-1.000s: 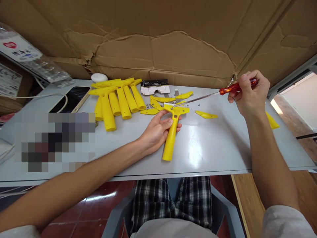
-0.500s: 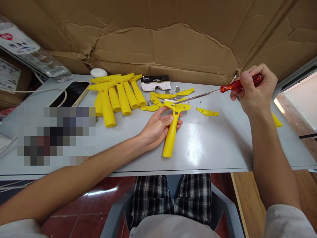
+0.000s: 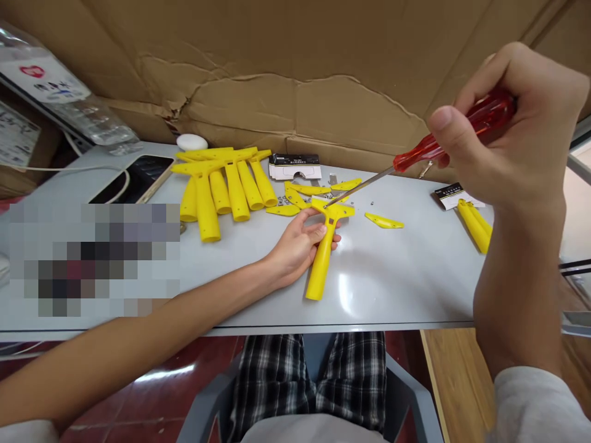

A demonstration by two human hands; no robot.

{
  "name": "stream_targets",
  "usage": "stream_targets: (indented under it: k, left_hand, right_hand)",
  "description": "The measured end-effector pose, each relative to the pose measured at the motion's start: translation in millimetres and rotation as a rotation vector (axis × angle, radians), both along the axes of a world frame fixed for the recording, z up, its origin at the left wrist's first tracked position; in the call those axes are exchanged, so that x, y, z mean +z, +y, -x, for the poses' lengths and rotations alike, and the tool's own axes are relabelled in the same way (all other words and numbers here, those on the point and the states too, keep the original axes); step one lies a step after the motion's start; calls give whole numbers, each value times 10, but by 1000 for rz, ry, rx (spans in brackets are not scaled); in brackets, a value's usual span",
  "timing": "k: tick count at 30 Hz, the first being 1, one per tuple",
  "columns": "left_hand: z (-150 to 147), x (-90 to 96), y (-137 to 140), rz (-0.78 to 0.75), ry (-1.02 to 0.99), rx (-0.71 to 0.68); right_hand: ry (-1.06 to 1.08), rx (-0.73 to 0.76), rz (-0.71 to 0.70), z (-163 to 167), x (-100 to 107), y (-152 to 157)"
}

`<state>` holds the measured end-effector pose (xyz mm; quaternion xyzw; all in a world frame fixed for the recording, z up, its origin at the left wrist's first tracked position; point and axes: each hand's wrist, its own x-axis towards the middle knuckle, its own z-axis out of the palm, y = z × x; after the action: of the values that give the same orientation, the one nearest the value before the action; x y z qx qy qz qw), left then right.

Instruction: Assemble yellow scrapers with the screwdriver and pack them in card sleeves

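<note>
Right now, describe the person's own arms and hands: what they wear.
Both forearms are bare. The left hand and right hand wear no gloves, rings or watch. A light grey sleeve edge shows at each upper arm, at the bottom corners.

Left arm stretched forward, left hand [image 3: 298,246] palm-up with curled fingers, right forearm raised, right hand [image 3: 512,117] closed in a fist-like grip
</note>
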<state>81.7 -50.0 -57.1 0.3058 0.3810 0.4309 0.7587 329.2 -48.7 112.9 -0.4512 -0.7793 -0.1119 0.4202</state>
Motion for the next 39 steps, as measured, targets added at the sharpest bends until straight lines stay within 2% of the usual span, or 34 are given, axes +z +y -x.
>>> stream_targets:
  k: [5, 10, 14, 21, 27, 33, 35, 37, 39]
  left_hand:
    - [-1, 31, 3, 28, -10, 3]
    - [6, 40, 4, 26, 6, -4]
    - [7, 24, 6, 15, 8, -11]
    - [17, -10, 3, 4, -9, -9]
    - [27, -3, 4, 10, -3, -23]
    - [7, -15, 8, 7, -3, -13]
    - [3, -30, 10, 4, -16, -17]
    - [2, -40, 10, 1, -26, -17]
    - [3, -40, 8, 5, -34, -8]
  right_hand:
    - [-6, 86, 55, 119, 114, 54]
    - [81, 259, 137, 7, 74, 117]
    - [86, 310, 193, -83, 80, 116]
    - [54, 262, 277, -99, 160, 60]
    - [-36, 196, 212, -103, 147, 100]
    - [-169, 129, 87, -111, 165, 121]
    - [-160, 67, 109, -153, 146, 148]
    - [-95, 7, 193, -215, 102, 192]
    - [68, 23, 279, -275, 47, 239]
